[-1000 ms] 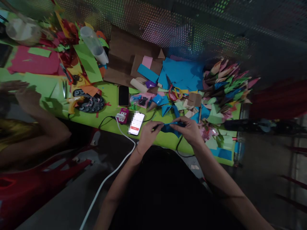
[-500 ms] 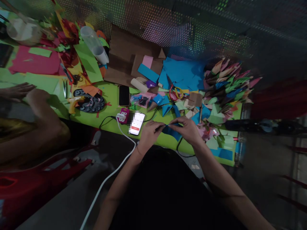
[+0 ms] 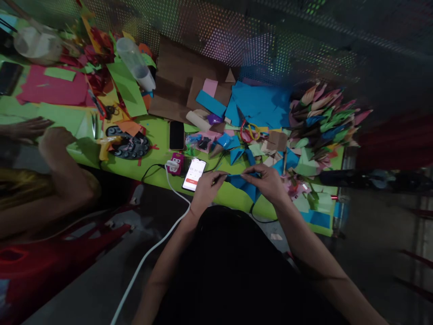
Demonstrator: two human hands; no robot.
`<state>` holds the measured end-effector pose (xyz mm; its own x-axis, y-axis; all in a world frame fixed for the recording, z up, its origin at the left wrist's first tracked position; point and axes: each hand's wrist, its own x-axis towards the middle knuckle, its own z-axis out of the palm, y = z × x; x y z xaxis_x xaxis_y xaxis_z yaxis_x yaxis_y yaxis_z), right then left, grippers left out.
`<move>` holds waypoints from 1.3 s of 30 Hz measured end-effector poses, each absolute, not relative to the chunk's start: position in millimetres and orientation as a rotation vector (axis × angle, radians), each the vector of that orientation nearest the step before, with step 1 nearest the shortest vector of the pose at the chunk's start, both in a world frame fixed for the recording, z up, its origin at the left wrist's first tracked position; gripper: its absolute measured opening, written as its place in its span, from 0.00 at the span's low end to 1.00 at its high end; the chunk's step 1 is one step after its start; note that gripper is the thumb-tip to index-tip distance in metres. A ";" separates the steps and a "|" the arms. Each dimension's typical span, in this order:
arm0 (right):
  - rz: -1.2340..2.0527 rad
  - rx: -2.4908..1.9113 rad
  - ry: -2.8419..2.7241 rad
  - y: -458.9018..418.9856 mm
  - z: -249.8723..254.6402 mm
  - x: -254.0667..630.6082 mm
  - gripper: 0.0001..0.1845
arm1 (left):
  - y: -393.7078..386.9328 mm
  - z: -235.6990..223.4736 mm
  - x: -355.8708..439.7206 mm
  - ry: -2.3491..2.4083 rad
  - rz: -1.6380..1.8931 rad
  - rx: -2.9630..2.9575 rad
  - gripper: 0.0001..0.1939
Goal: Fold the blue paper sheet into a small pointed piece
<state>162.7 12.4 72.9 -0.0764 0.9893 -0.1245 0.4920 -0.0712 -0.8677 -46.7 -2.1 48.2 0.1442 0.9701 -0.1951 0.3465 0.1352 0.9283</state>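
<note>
Both my hands pinch a folded blue paper piece just above the near edge of the green table. My left hand grips its left end with closed fingers. My right hand holds its right side, fingers pressed together on the fold. A lit phone lies flat just left of my left hand.
A pile of folded paper cones lies at the right, blue sheets and brown card behind. A dark phone, a pink charger block with white cable, a plastic cup. Another person's arm is at the left.
My hands stay on the blue paper, shifting slightly as they press the fold. The other person's hand at the left has lowered toward the table.
</note>
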 end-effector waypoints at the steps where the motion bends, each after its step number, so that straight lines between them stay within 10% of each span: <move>1: 1.087 -1.620 -1.603 13.1 72.5 164.0 0.13 | -2.3 47.9 -47.0 1.400 0.771 1.334 0.10; 39: 1.038 -1.629 -1.765 9.3 78.3 155.8 0.07 | 9.1 50.4 -31.0 1.317 0.537 1.752 0.06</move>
<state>155.8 9.3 78.3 -0.1424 0.9822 -0.1225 0.5847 -0.0164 -0.8111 -31.0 9.1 50.4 0.3507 0.9244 -0.1498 0.5558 -0.0767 0.8278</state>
